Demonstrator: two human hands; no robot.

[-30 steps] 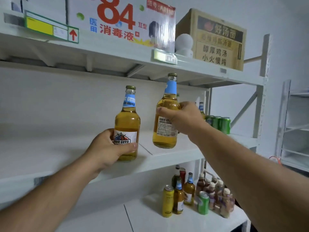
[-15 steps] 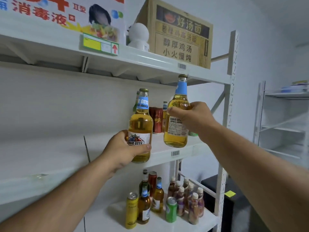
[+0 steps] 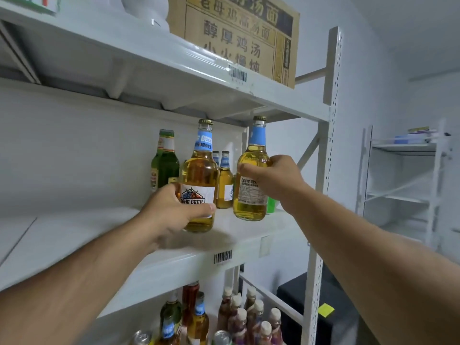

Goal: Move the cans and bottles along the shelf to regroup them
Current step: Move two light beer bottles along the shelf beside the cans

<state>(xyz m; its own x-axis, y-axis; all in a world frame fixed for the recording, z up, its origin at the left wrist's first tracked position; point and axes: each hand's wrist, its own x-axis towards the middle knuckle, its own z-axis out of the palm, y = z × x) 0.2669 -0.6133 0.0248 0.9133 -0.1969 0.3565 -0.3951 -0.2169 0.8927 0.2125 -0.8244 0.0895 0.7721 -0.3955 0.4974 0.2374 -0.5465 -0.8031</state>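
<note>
My left hand (image 3: 171, 210) grips an amber beer bottle (image 3: 200, 170) with a blue neck label by its lower body, just above the white middle shelf (image 3: 99, 235). My right hand (image 3: 276, 180) grips a second bottle of the same kind (image 3: 251, 195) around its shoulder, held upright above the shelf's right end. Behind them stand a green bottle (image 3: 164, 163) and two smaller amber bottles (image 3: 225, 180). A green can (image 3: 271, 204) peeks out behind the right-hand bottle.
A cardboard box (image 3: 236, 38) and a white round object (image 3: 146, 6) sit on the top shelf. Several bottles and cans (image 3: 224, 317) crowd the shelf below. The shelf's upright post (image 3: 323, 183) stands at the right. Another white rack (image 3: 403, 185) is farther right.
Both hands have carried their bottles rightward along the shelf, and the view has swung right. The green bottle and the small amber bottles at the shelf's right end have come into view.
</note>
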